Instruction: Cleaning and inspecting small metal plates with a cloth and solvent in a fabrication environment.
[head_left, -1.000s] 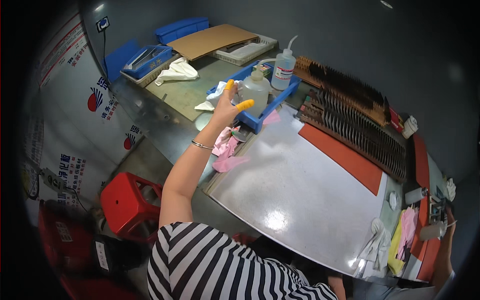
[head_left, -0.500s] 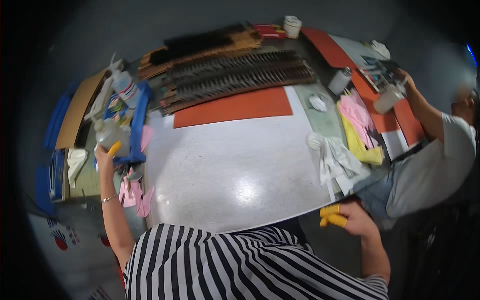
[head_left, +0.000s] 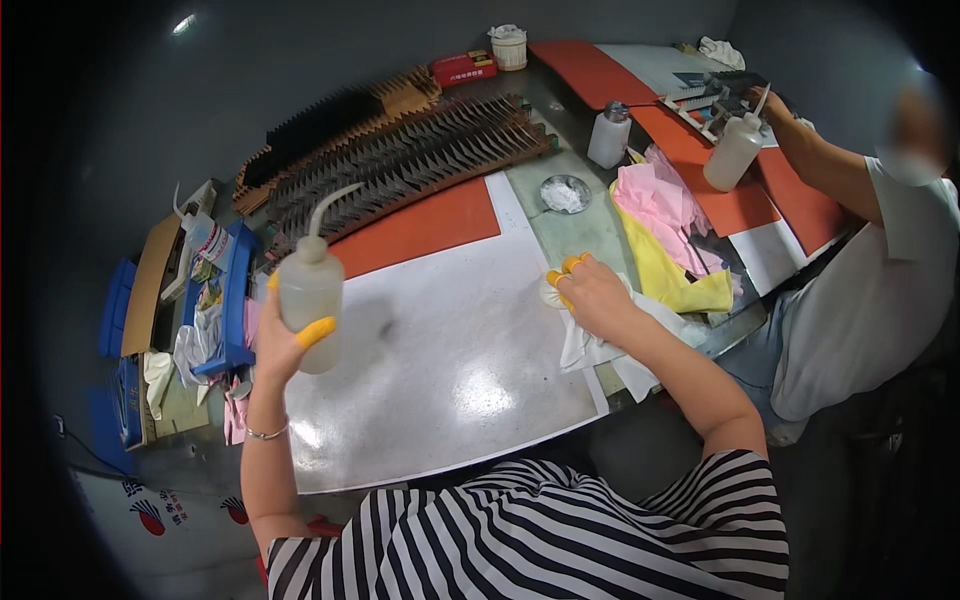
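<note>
My left hand (head_left: 279,346), with yellow finger cots, is closed around a translucent squeeze bottle (head_left: 308,280). The bottle stands upright above the white work sheet (head_left: 450,300), and its long curved spout points up to the right. At the right of the sheet, my right hand (head_left: 602,305) grips a bunched end of a white cloth (head_left: 585,350). Yellow cots cover several of its fingertips too. The rest of the cloth spreads under my right wrist, partly hidden. Just beyond that hand lies a small round metal dish (head_left: 565,195) holding white material.
Racks of dark toothed strips (head_left: 400,160) stand at the back beside an orange mat (head_left: 420,228). A blue tray (head_left: 238,300) with another spouted bottle is at left. Pink and yellow cloths (head_left: 650,240) lie at right, near a capped bottle (head_left: 609,135) and a co-worker's arm (head_left: 835,170).
My left hand has brought the squeeze bottle from beside the blue tray rightward over the sheet. My right hand has risen from below the table edge and taken hold of the white cloth.
</note>
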